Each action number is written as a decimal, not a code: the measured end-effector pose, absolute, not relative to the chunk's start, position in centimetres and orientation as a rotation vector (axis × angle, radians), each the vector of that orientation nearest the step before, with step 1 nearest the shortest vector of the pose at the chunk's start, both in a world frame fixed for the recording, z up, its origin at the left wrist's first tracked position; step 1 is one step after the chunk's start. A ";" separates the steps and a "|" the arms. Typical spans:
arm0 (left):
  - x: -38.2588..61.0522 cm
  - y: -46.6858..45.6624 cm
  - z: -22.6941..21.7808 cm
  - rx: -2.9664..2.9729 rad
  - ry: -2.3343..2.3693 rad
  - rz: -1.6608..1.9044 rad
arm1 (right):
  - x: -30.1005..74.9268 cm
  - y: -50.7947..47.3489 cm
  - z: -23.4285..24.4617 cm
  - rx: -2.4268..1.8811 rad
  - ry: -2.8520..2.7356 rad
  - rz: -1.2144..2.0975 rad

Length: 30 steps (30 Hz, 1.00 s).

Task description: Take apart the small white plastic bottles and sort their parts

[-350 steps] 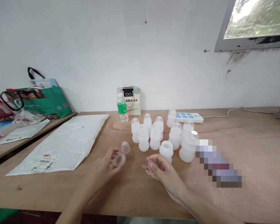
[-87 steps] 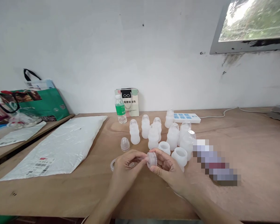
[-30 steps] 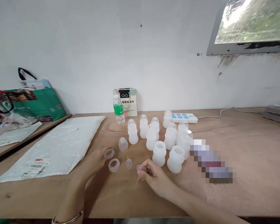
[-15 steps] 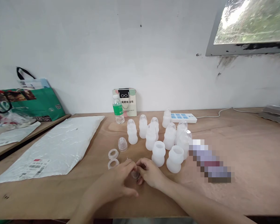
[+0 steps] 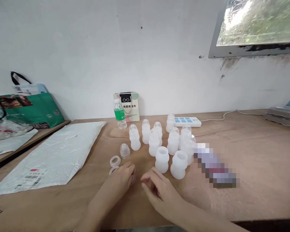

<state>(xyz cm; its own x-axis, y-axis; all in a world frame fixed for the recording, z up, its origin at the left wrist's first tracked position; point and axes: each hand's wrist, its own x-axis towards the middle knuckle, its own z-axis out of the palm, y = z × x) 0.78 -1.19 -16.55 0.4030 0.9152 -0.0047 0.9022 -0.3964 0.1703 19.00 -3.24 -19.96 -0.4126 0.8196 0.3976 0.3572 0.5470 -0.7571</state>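
Note:
My left hand (image 5: 122, 178) is closed, its fingertips on a clear round plastic piece (image 5: 133, 179) low over the table; the fingers hide most of it. To its right my right hand (image 5: 160, 191) has curled fingers, with a gap between thumb and forefinger and nothing seen in it. Beyond the left hand are a clear dome cap (image 5: 125, 151) and a clear ring (image 5: 115, 161), with another ring (image 5: 113, 169) partly covered by the hand. Two milky-white baby bottles without tops, one nearer (image 5: 179, 165) and one left of it (image 5: 162, 160), stand upright beyond the right hand.
Several capped white bottles (image 5: 154, 143) stand behind the open ones. Farther back are a water bottle (image 5: 120, 115), a paper bag (image 5: 132, 108) and a power strip (image 5: 188, 121). A white plastic mailer (image 5: 62, 151) lies left; a blurred-out object (image 5: 215, 166) lies right.
My hands were together on the clear piece; now they are apart. The right hand has let go and drawn back toward me, while the left has moved slightly left with the piece.

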 end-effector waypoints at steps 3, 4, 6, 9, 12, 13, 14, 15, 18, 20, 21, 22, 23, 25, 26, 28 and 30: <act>1.7 -1.2 -16.1 2.552 1.720 0.232 | 22.0 -5.2 -18.6 -0.780 -2.096 0.376; 2.1 -1.3 -15.9 2.593 1.694 0.372 | 23.1 -5.5 -18.4 -0.757 -2.067 0.267; 3.2 -1.6 -15.4 2.674 1.563 0.676 | 25.2 -5.6 -18.5 -0.796 -1.922 0.129; 5.4 -1.5 -14.4 2.870 1.273 0.819 | 27.7 -4.5 -19.5 -0.956 -1.760 0.020; 7.6 -0.7 -13.5 3.102 1.145 0.575 | 28.8 -3.0 -21.2 -1.134 -1.689 0.027; 8.2 -0.3 -13.3 3.137 1.146 0.470 | 28.9 -2.6 -21.8 -1.181 -1.698 0.077; 8.7 0.2 -13.2 3.148 1.153 0.378 | 28.8 -2.2 -22.3 -1.222 -1.716 0.150; 9.2 0.5 -13.2 3.145 1.155 0.310 | 28.7 -1.9 -22.7 -1.257 -1.728 0.226; 9.8 1.4 -13.4 3.116 1.125 0.266 | 28.0 -1.4 -23.0 -1.308 -1.747 0.404; 9.8 1.6 -13.5 3.089 1.115 0.268 | 27.6 -1.3 -22.5 -1.326 -1.785 0.468; 9.8 1.7 -13.5 3.071 1.124 0.259 | 27.4 -1.3 -22.2 -1.337 -1.805 0.490; 9.6 1.7 -13.4 3.048 1.141 0.244 | 27.2 -1.2 -21.8 -1.343 -1.817 0.503; 9.5 1.8 -13.3 3.025 1.166 0.227 | 27.0 -1.1 -21.6 -1.343 -1.823 0.511; 9.0 1.9 -13.0 2.991 1.229 0.211 | 26.7 -0.9 -21.2 -1.331 -1.817 0.529; 8.8 1.9 -12.9 2.978 1.255 0.203 | 26.4 -0.7 -21.1 -1.325 -1.813 0.554; 8.4 2.2 -12.8 2.967 1.268 0.192 | 26.0 -0.3 -20.9 -1.334 -1.803 0.632; 8.2 2.5 -12.9 2.971 1.242 0.189 | 25.6 0.1 -20.9 -1.354 -1.791 0.699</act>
